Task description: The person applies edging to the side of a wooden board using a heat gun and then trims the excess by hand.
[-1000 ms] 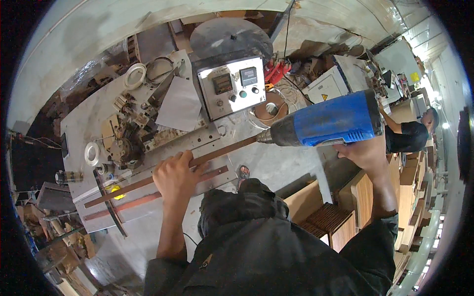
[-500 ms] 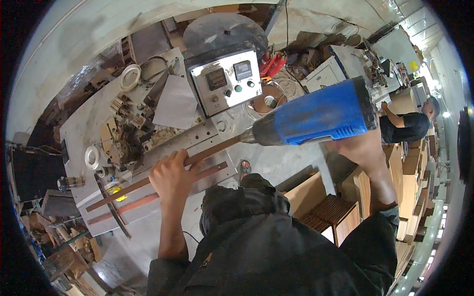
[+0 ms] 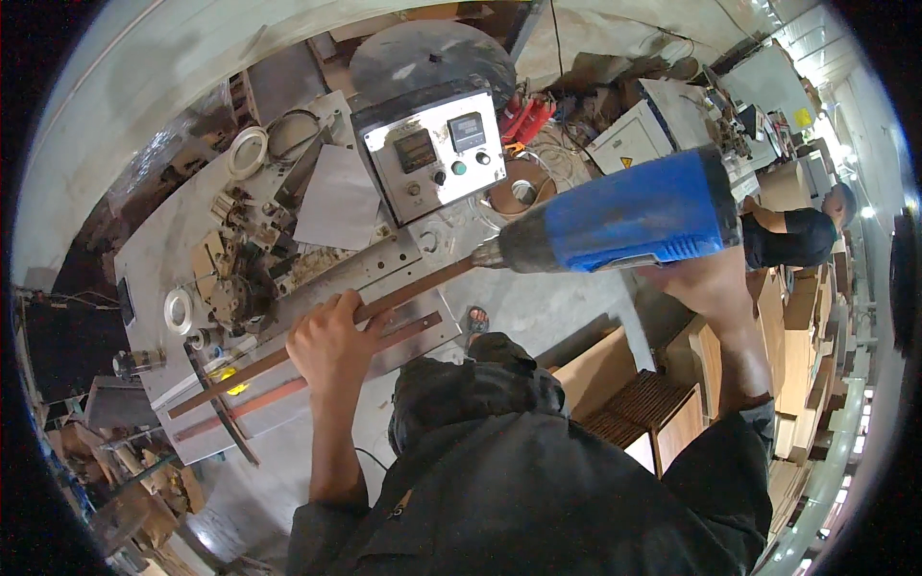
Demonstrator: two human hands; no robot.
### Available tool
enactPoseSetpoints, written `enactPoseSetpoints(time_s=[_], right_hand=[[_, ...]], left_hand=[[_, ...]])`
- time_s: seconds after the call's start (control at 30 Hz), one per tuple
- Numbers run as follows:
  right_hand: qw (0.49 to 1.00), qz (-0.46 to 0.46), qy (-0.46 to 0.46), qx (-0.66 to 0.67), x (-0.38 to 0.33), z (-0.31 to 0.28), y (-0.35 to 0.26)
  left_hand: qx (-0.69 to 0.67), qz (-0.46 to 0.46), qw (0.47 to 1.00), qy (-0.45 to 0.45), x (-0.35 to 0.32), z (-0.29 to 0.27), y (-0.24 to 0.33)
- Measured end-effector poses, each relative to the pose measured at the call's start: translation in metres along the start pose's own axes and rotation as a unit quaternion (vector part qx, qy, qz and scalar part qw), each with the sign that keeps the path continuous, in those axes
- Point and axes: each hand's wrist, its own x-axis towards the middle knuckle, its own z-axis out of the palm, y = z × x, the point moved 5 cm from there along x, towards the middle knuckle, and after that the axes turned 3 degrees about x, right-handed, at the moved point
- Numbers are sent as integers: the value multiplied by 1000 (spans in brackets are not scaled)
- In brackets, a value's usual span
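Blue power tool hides much of right hand.

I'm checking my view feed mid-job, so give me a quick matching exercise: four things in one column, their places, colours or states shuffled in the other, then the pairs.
Things:
1. power tool
2. brown strip
3. sheet of paper
4. control box

Descriptions:
A. white, just to the picture-left of the box with the knobs
B. held by the left hand
C. has two dark displays and a green button
D. blue-bodied, in the right hand

Pairs: 1-D, 2-B, 3-A, 4-C
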Motion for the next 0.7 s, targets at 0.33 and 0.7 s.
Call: enactPoseSetpoints(time_s=[0.33, 0.7], right_hand=[[971, 131, 19, 201, 2, 6, 20], [858, 362, 77, 356, -28, 87, 214]], left_hand=[[-22, -1, 1000, -1, -2, 3, -2], [13, -16, 1000, -2, -1, -2, 5]])
